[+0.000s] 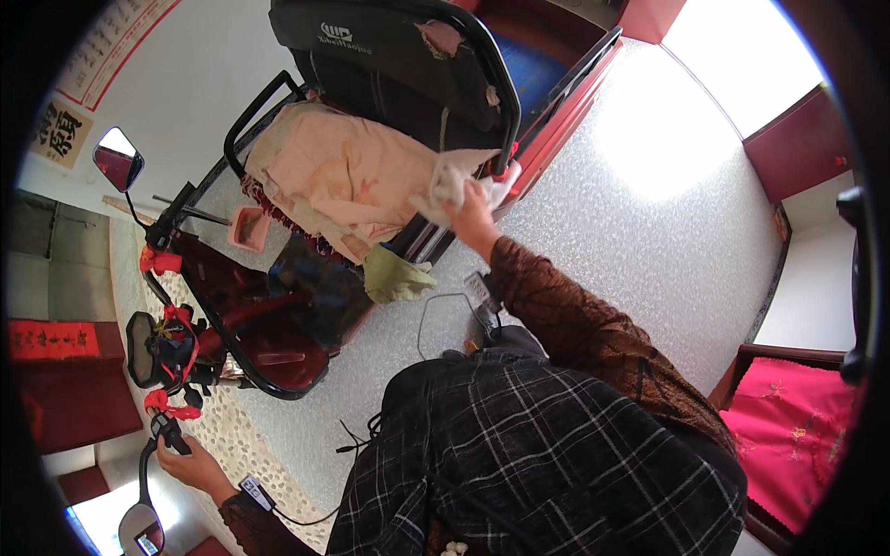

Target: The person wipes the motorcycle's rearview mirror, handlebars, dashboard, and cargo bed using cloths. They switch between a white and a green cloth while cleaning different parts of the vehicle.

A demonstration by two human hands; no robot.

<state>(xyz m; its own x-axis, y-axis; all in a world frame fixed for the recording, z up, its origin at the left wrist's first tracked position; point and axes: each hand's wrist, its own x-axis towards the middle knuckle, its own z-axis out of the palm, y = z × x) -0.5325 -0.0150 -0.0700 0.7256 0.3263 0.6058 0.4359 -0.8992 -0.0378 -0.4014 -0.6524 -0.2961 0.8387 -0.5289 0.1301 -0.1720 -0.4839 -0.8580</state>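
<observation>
A dark red cargo tricycle stands before me. My left hand (191,462) is closed around its black handlebar grip (177,443), below a red ribbon (169,405). My right hand (474,217) holds a crumpled whitish cloth (452,182) against the side of the seat, by the black metal armrest. A stained, pale pink cover (334,167) lies over the seat cushion. The black backrest (389,76) rises behind it, with torn patches in its upholstery. From the seat's front corner hangs a green cloth (396,276).
On the floor beyond the footwell lies a pink dustpan (249,228). Mirrors (119,158) stick out from the handlebar. The red cargo bed (570,125) extends behind the seat. At right is a bright pink embroidered cloth (789,438). A thin cable (306,521) hangs near my left wrist.
</observation>
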